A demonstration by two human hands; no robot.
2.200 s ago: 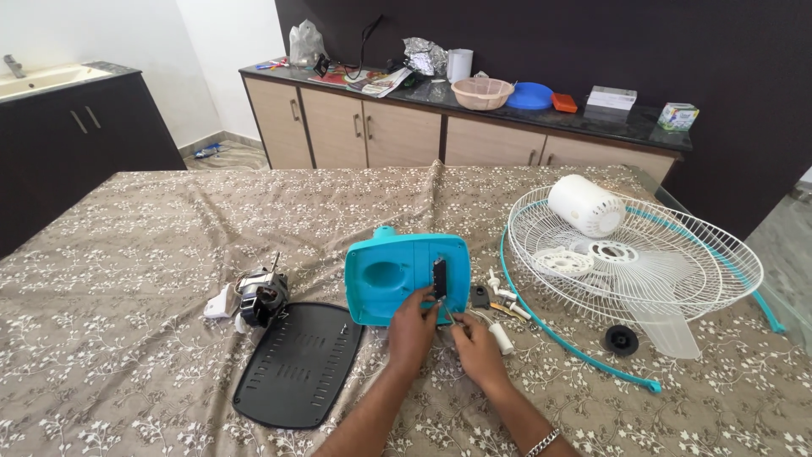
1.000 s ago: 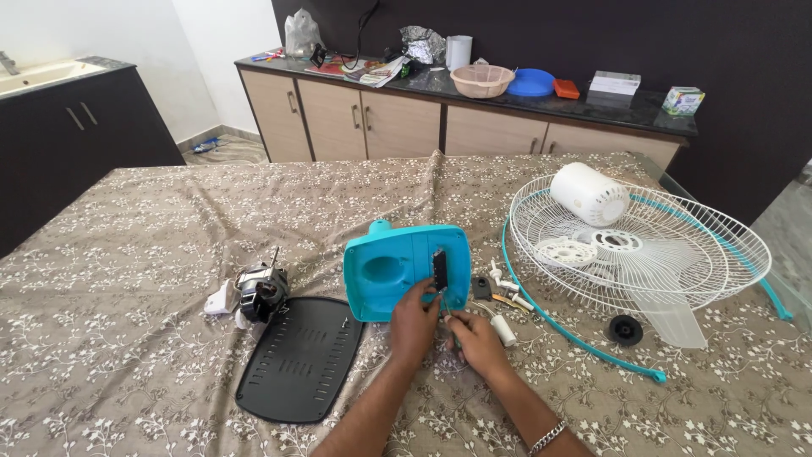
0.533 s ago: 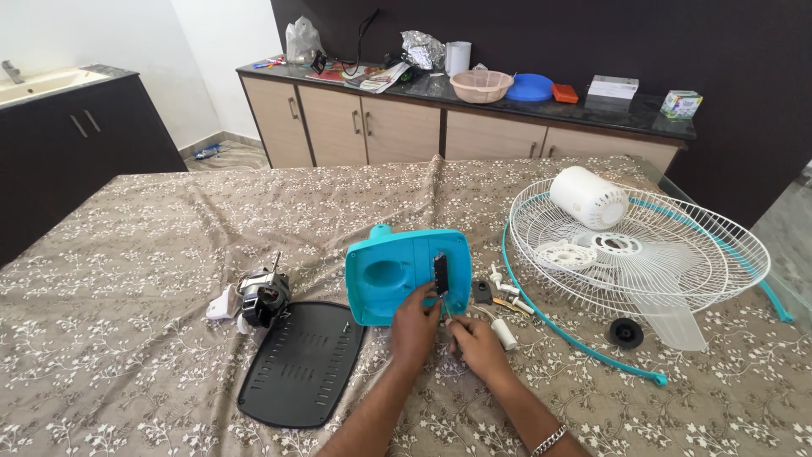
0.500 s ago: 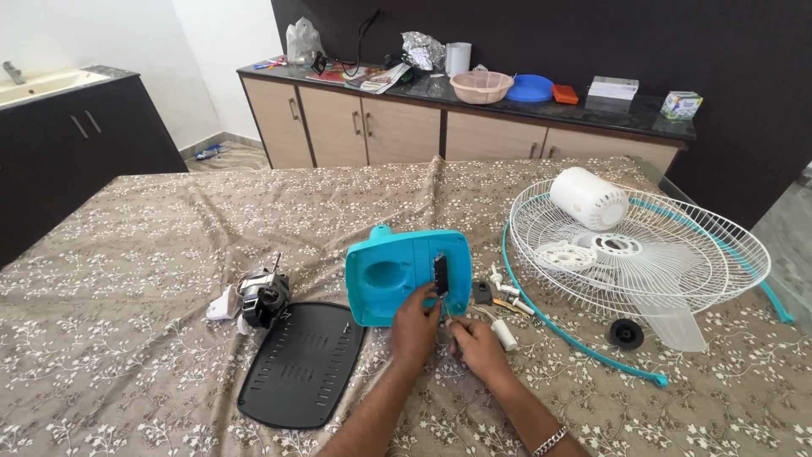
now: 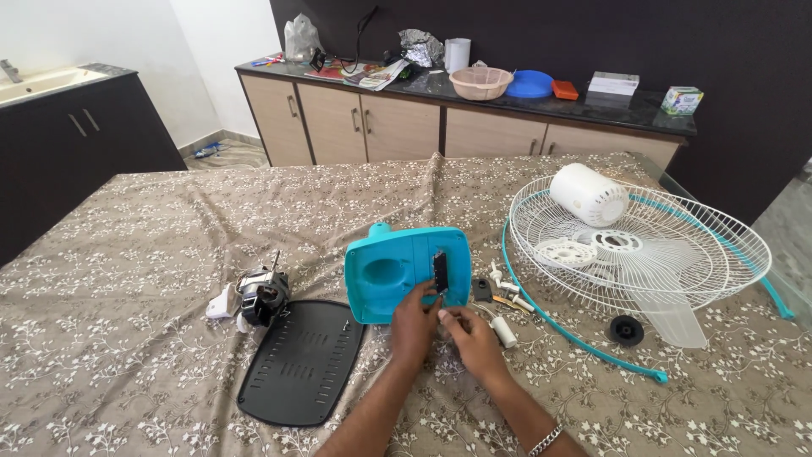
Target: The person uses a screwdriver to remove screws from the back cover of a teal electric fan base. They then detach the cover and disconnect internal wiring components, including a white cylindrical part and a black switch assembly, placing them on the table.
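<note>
Housing's (image 5: 397, 272) near edge behind hands (image 5: 440, 332)

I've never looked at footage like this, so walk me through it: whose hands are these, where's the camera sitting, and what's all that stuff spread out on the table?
There is no machine here: the camera sits on a person's head and looks down at their own two bare hands. The left hand rests against the near edge of a turquoise plastic housing with a small black part set in it. The right hand pinches something tiny beside it, too small to identify. On the flowered tablecloth also lie a black vented plate, a small motor, a white wire fan guard holding a white cylindrical cover, and a few small loose parts.
</note>
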